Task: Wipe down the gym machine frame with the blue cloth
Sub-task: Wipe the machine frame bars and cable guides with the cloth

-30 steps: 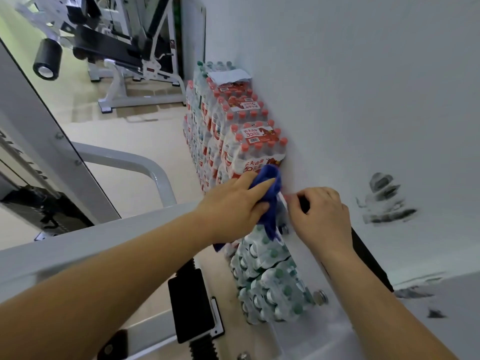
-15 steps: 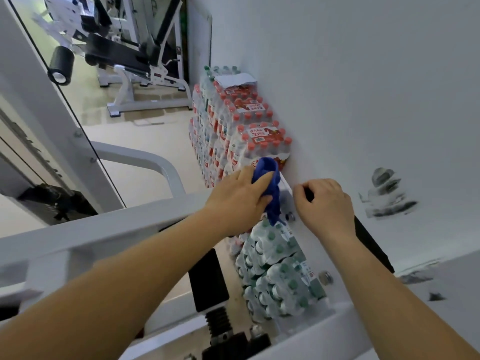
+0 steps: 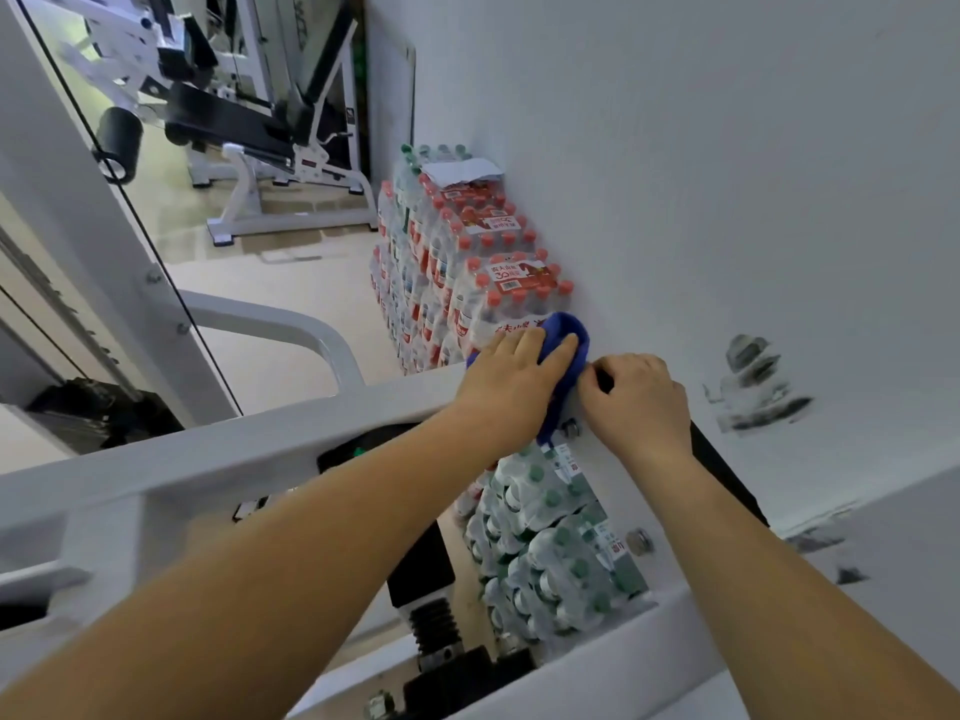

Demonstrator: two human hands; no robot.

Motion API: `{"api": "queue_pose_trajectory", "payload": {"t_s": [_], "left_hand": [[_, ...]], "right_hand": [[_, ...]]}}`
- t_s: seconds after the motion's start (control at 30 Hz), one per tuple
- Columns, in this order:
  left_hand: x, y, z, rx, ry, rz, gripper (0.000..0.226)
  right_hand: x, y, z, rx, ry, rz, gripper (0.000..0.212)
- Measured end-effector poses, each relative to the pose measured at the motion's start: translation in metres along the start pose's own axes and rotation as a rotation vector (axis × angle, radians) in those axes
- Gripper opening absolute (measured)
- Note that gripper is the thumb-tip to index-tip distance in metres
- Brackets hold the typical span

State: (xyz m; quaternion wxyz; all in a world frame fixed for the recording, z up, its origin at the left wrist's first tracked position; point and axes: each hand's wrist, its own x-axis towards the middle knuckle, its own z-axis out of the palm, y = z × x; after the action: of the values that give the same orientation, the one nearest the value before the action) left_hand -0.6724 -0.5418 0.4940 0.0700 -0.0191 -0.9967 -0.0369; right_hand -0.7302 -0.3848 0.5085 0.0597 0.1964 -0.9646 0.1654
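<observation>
Head view: my left hand [image 3: 511,379] lies flat, fingers nearly straight, pressing the crumpled blue cloth [image 3: 574,350] onto the far end of the white-painted metal frame beam [image 3: 260,449], right where it meets the white wall [image 3: 675,174]. The beam's long axis runs from that corner back towards me and to the left, under my left forearm, so I judge the next stroke belongs to the left hand, drawn back along it. My right hand [image 3: 641,402], just beside the cloth, has its fingers curled over the top of a slim black bar [image 3: 727,470]. A steel bolt head [image 3: 571,428] sticks out below the cloth and may snag it. Shrink-wrapped packs of red-capped water bottles [image 3: 493,283] are stacked against the wall beyond.
</observation>
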Motion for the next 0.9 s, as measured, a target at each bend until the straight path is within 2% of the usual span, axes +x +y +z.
{"api": "queue_pose_trajectory", "payload": {"t_s": [0.1,0.2,0.33,0.43,0.5,0.63,0.7,0.8,0.9], "left_hand": [[-0.023,-0.024,-0.004,-0.047,0.043,0.111,0.073],[-0.061,-0.066,-0.015,-0.166,-0.048,0.076,0.064],[-0.078,-0.076,-0.017,-0.073,-0.057,0.073,0.067],[-0.049,-0.044,-0.008,0.092,-0.023,0.293,0.077],[-0.030,-0.028,-0.002,0.180,0.011,0.442,0.066],[-0.040,-0.040,-0.004,0.249,0.026,0.522,0.053],[-0.052,-0.053,-0.007,0.251,0.025,0.565,0.054],[-0.057,-0.061,-0.010,0.169,0.001,0.556,0.073],[-0.039,-0.052,-0.009,0.122,0.017,0.469,0.061]], "right_hand": [[-0.004,0.004,-0.001,0.041,0.020,-0.037,0.037],[-0.006,0.004,0.002,0.042,0.020,-0.045,0.038],[-0.002,-0.002,0.004,-0.021,0.014,-0.003,0.039],[0.001,-0.001,0.005,-0.054,-0.001,-0.001,0.036],[0.000,0.002,0.004,-0.028,0.011,-0.012,0.033],[-0.002,0.006,0.001,0.054,0.029,-0.020,0.040],[-0.002,0.004,0.000,0.066,0.038,-0.009,0.041],[0.002,0.003,0.002,0.016,0.045,-0.004,0.039],[0.004,0.003,-0.001,0.129,0.074,0.026,0.025]]}}
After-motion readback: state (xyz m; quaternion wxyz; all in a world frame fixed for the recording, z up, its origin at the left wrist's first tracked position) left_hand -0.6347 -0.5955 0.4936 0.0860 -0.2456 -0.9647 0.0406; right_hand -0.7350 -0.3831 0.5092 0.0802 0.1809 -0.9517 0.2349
